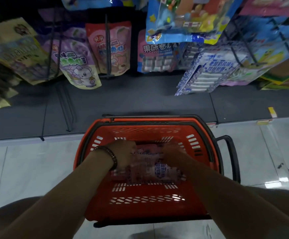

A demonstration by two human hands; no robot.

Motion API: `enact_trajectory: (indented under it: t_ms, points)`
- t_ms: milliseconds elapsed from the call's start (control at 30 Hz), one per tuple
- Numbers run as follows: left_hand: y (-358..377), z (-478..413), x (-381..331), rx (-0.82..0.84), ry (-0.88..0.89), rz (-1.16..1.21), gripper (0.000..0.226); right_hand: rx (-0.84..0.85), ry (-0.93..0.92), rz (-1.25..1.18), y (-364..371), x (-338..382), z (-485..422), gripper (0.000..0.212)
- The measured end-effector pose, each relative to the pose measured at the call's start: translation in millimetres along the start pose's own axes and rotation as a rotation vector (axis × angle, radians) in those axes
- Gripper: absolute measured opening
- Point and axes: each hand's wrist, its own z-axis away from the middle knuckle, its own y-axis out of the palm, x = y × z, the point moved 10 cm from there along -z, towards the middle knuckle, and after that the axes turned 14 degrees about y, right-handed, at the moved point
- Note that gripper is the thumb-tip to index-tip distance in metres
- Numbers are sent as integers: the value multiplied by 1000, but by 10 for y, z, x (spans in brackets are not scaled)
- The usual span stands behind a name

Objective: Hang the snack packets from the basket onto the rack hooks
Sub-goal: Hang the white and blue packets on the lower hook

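An orange plastic basket stands on the floor right below me. Blurred pink, white and blue snack packets lie in its bottom. Both my hands are down inside it. My left hand, with a dark bead bracelet on the wrist, rests on the packets' left side with fingers curled on them. My right hand is on their right side, fingers closed on the top packet. Above, rack hooks carry hanging snack packets.
The basket's black handle sticks out to the right. A dark base shelf runs under the rack. Bare hooks jut out at lower left. Light floor tiles surround the basket. Boxes sit at far right.
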Motion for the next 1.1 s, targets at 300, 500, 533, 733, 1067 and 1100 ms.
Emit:
enact_trajectory:
  t_ms: [300,500,533,733,1067,1100]
  points:
    - [94,286,-354,-151,37,8,50,-221,-234,1,-1375,84,1616,31]
    - [-211,853,-727,-495,84,211,45,-502,-400,-341,-2025,-140,2613,52]
    - [-237,957,-744,-560,87,277,44,-572,-426,-530,-2087,-292,2780,60]
    - [-335,1415,-1126,-801,179,794,30,-556,-173,-1569,-1483,-1359,2846,67]
    - [-390,1405,-1697,-837,233,918,35,5,-507,-1969,-1290,-1264,2962,30]
    - [-405,1406,-1645,-910,178,868,40,-44,-501,-1957,-1316,-1311,2984,28]
